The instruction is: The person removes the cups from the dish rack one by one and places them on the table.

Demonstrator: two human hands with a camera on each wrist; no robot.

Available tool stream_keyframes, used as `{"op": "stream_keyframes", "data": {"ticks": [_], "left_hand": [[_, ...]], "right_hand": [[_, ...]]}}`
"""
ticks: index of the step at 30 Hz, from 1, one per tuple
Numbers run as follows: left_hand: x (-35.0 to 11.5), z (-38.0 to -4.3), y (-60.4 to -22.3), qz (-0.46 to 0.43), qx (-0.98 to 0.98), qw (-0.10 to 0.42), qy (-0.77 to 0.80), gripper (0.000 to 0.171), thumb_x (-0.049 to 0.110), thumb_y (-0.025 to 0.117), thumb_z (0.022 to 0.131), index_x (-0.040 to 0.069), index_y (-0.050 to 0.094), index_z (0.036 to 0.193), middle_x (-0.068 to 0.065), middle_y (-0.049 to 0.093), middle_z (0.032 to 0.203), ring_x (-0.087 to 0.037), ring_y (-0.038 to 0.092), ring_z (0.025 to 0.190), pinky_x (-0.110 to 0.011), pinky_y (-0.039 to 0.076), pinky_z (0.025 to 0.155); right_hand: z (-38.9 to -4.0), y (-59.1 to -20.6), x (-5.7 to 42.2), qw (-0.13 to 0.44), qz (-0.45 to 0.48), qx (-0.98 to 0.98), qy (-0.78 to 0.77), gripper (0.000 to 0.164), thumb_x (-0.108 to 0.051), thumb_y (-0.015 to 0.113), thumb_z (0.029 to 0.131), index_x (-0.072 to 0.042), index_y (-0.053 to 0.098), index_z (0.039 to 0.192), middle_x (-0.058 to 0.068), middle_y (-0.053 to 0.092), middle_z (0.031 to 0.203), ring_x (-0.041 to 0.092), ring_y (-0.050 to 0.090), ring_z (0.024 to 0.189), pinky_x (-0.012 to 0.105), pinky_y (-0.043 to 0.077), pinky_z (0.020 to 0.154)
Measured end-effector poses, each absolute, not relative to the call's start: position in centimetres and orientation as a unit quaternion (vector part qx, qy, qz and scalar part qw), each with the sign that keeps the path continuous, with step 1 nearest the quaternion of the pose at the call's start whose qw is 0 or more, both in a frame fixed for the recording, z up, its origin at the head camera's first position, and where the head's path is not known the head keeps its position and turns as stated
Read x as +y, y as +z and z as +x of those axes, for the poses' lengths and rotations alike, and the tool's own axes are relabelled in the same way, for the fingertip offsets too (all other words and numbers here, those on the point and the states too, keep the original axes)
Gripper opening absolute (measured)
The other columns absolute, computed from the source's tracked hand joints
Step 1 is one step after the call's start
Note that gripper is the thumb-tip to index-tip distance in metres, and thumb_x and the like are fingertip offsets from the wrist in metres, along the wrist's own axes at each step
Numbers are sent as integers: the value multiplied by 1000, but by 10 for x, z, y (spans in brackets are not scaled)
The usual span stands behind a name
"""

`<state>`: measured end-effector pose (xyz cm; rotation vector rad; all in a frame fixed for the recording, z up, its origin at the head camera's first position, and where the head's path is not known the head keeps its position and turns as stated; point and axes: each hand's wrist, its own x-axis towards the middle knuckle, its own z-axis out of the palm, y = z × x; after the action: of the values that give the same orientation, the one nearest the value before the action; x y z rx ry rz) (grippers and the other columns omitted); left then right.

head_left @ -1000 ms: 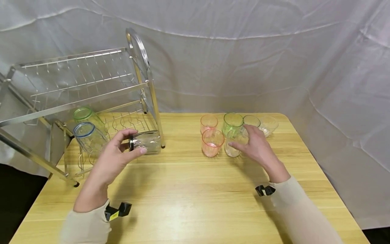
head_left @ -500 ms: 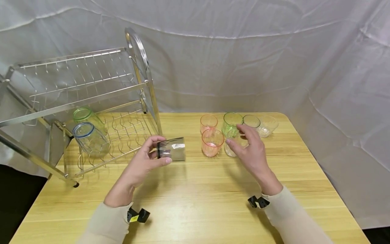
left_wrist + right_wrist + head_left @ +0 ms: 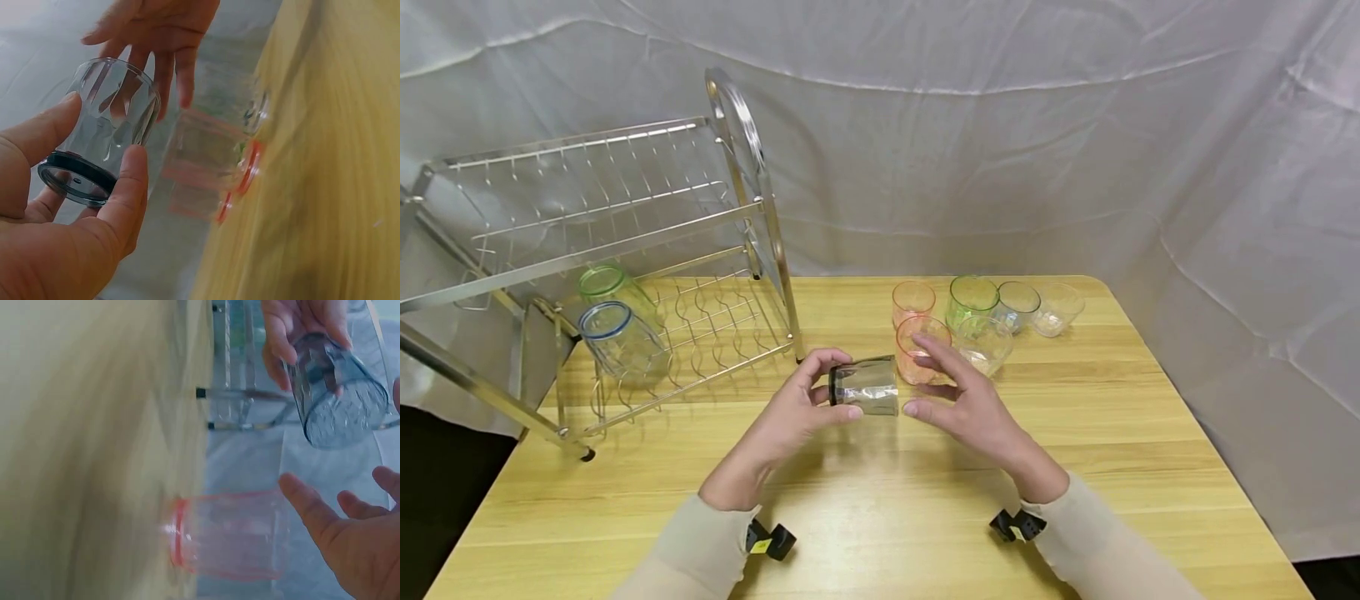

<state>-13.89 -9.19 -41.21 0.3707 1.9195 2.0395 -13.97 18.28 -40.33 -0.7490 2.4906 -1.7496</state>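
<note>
My left hand (image 3: 790, 421) grips a grey see-through tumbler (image 3: 867, 385) near its thick dark base, thumb on one side and fingers on the other. The tumbler lies sideways above the table, its mouth toward my right hand (image 3: 973, 408). Fingers spread and holding nothing, the right hand is just off that mouth. In the right wrist view, its fingers (image 3: 312, 509) are apart from the tumbler (image 3: 334, 394). Behind the right fingers stands a red-rimmed glass (image 3: 913, 333), partly covered by them in the head view.
A second red-rimmed glass (image 3: 913, 300), a green glass (image 3: 973, 300), a grey glass (image 3: 1018, 308) and two clear vessels stand at the back. On the left is a two-tier metal rack (image 3: 662, 217), a green glass (image 3: 613, 287) and a blue-rimmed glass (image 3: 625, 342) on its lower tier.
My left hand has carried the grey tumbler from beside the rack rightward and toward me. My right hand has come left from the clear glassware, and the two hands are now close together.
</note>
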Motion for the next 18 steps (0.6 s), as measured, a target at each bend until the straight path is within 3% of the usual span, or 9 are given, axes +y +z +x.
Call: {"op": "stream_keyframes", "data": {"ticks": [7, 12, 18], "left_hand": [[-81, -137, -416, 151, 664, 167, 713, 66, -4, 80, 87, 14, 47, 142, -14, 45, 148, -30, 64, 124, -37, 61, 93], [-76, -136, -416, 159, 663, 176, 710, 66, -4, 79, 88, 14, 46, 142, -16, 42, 150, -31, 63, 126, -38, 61, 93], [-72, -135, -417, 164, 658, 184, 711, 66, -5, 79, 88, 14, 45, 142, -15, 41, 150, -30, 63, 126, -37, 61, 92]], "right_hand": [[-135, -409, 174, 82, -246, 746, -613, 93, -5, 85, 87, -18, 35, 165, 12, 24, 173, 47, 43, 148, 40, 58, 102], [-134, -412, 169, 87, -255, 726, -633, 88, 6, 81, 88, -13, 38, 163, 17, 32, 165, 50, 46, 144, 40, 61, 98], [-133, -414, 168, 75, -245, 727, -636, 76, 6, 78, 90, -12, 45, 156, 24, 42, 155, 48, 55, 134, 41, 63, 93]]}}
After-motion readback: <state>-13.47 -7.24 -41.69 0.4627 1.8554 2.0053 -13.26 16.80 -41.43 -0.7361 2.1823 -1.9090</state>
